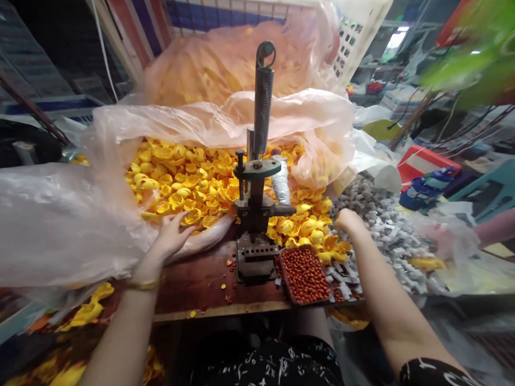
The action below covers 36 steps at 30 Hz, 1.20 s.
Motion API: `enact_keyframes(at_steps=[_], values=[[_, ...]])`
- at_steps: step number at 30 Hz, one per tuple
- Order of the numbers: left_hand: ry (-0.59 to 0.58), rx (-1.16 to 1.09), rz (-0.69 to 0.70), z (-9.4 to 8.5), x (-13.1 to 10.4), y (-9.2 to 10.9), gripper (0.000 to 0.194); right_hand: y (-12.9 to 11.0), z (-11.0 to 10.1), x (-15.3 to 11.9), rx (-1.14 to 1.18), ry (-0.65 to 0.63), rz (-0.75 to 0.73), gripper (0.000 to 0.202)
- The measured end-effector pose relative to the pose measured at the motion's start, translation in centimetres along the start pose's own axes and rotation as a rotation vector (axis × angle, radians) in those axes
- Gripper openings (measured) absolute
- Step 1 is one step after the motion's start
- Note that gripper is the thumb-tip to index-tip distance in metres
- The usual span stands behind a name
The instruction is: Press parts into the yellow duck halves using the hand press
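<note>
Yellow plastic pieces [180,179] lie heaped in an open clear bag behind a dark hand press [255,210]. At the near left edge of this heap is my left hand [173,233], its fingers apart and touching or just beside a yellow piece. My right hand [347,218] is at the left side of a pile of small grey-white pieces [387,233]; its fingers are bent and their tips are hidden. A tray of small red-brown parts [306,275] sits right of the press base.
Behind the heap stands a white basket [361,18] holding a large bag. A red container [422,168] is at the right, near a blurred green object [481,46]. The wooden table edge [203,312] runs along the front.
</note>
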<state>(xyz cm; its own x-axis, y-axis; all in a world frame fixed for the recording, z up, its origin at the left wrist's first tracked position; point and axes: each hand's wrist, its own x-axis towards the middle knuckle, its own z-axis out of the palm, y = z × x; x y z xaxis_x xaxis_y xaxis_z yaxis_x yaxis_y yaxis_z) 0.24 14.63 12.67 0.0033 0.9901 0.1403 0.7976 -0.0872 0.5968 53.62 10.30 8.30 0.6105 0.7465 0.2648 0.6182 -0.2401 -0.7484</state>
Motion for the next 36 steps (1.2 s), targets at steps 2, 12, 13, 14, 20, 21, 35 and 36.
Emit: enact_keyframes(at_steps=[2, 12, 13, 14, 20, 21, 35, 36], values=[[0.106, 0.034, -0.097, 3.1, 2.3, 1.4, 0.048, -0.2, 0.8, -0.5, -0.114, -0.076, 0.123, 0.027], [0.47, 0.047, 0.144, 6.9, -1.9, -0.7, 0.044, -1.9, -2.9, -4.8, 0.057, -0.055, 0.139, 0.018], [0.494, 0.049, 0.157, 6.9, -2.4, -0.9, 0.045, -2.8, -2.7, -6.1, 0.18, -0.079, 0.162, 0.024], [0.509, 0.05, 0.171, 6.8, -2.8, -0.9, 0.046, -3.9, -2.3, -7.5, 0.343, -0.135, 0.201, 0.031], [0.57, -0.013, 0.284, 6.5, -6.1, 0.2, 0.044, -10.1, 1.2, -15.9, 1.088, -0.663, 0.517, 0.051], [0.548, -0.036, 0.327, 6.7, -7.2, 0.8, 0.044, -10.7, 1.7, -16.9, 1.112, -0.681, 0.543, 0.048], [0.096, -0.263, 0.734, 10.2, -14.1, 5.1, 0.057, -12.8, 5.6, -24.1, 0.167, -0.548, -0.703, 0.011], [0.07, -0.263, 0.758, 10.0, -14.0, 5.0, 0.057, -12.6, 5.6, -24.0, 0.099, -0.546, -0.789, 0.011]])
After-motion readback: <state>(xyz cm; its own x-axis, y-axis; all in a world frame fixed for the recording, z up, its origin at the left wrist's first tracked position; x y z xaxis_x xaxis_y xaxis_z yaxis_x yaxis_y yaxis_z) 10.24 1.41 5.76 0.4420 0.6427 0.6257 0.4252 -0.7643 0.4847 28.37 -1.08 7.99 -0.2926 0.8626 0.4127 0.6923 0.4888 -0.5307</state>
